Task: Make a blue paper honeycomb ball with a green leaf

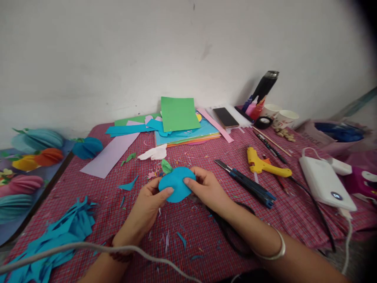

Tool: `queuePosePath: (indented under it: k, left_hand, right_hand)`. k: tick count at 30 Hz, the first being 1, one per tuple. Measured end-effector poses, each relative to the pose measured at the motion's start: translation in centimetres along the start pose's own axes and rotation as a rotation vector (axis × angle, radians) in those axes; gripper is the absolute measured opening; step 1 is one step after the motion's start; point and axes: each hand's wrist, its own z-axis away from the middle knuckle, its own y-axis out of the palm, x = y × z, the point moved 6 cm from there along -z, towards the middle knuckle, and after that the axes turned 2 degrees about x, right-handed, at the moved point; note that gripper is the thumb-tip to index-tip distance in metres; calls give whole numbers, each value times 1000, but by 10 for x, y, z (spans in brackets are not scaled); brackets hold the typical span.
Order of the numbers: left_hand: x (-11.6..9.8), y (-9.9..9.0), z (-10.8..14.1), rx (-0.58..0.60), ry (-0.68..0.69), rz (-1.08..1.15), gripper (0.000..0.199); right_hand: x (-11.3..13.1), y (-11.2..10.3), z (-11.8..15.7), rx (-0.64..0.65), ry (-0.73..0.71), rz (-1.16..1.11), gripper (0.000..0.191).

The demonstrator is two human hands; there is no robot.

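Observation:
Between both hands is a rounded blue paper cutout [178, 182], held above the checked tablecloth. My left hand [151, 198] pinches its left edge, thumb on the front face. On the right edge, my right hand [207, 186] grips it the same way, fingers tucked behind. A small green paper leaf [166, 166] shows just above the cutout's upper left; whether it is attached I cannot tell. Blue paper scraps [129, 184] and thin colored bits lie around the hands. To the right of my right hand rests a utility knife [244, 182] with its blade out.
A yellow glue gun [266, 165] and a white power bank [326, 182] lie at right. Colored paper sheets [178, 114] are stacked by the wall. A pile of blue strips [59, 236] and finished paper pumpkins [87, 147] are at left. A grey cable [97, 247] crosses the foreground.

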Motion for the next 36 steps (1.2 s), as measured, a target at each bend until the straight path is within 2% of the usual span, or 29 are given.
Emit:
queuePosePath:
  k: [3, 8, 15, 21, 26, 32, 36]
  left_hand:
    - [-1, -3, 0, -7, 43, -24, 26]
    - [-6, -11, 5, -125, 128, -97, 26]
    - [-8, -4, 9, -198, 14, 36, 43]
    - [-3, -7, 6, -230, -83, 94, 41]
    - [4, -10, 4, -210, -169, 97, 31]
    - [4, -7, 4, -192, -174, 65, 33]
    - [-2, -2, 8, -194, -119, 1, 32]
  right_hand:
    - [-2, 1, -1, 29, 29, -36, 24]
    - [-6, 8, -1, 125, 52, -84, 24]
    - [-11, 12, 1, 171, 116, -113, 29]
    - [-18, 4, 0, 98, 139, -157, 42]
    - [-20, 4, -2, 95, 158, -157, 38]
    - [-21, 4, -3, 83, 171, -156, 38]
    - [-19, 4, -2, 92, 186, -155, 40]
